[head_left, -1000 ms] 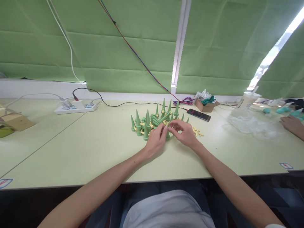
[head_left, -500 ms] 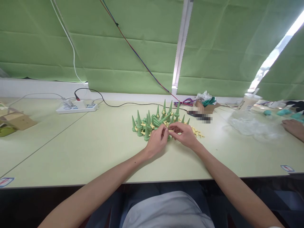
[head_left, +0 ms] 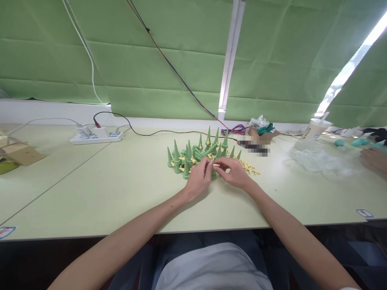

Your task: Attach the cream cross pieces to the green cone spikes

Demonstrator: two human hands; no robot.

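Several cones (head_left: 175, 158) are already carrying yellow pieces (head_left: 193, 160), standing nearer the far edge of the table (head_left: 145, 189); a pile (head_left: 249, 167) is lying loose right of them. The right hand (head_left: 235, 173) is pinching a peg (head_left: 216, 164); the left hand (head_left: 198, 180) is meeting it, its hold hidden.

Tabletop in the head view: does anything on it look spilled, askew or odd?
Slightly untidy: small yellow pieces lie strewn right of the green cones, outside their cluster, and a clear plastic bag sits crumpled farther right. No damage stands out.
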